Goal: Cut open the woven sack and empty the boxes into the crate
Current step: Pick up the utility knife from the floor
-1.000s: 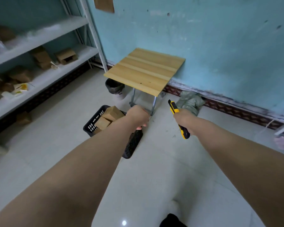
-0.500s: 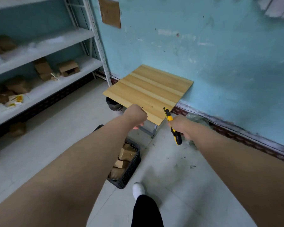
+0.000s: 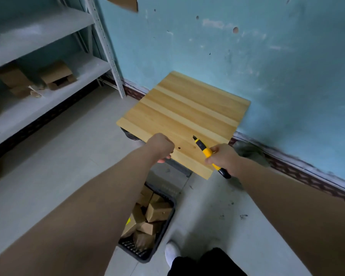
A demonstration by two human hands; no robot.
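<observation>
Wooden table, grey metal shelving, blue wall

We wear nothing on our arms in this view. Our left forearm and right forearm are both bare from the near edge of the view out to the wrists. They look broad close to us and narrower farther away. Our left hand and right hand are bare too, and the knuckles show as soft ridges. Near the bottom centre, our foot is covered in plain white with a rounded toe; we cannot tell whether it is a shoe or a sock. Just right of it, our trouser leg is black, loose, matte cloth, and its hem bunches softly above the foot.
</observation>
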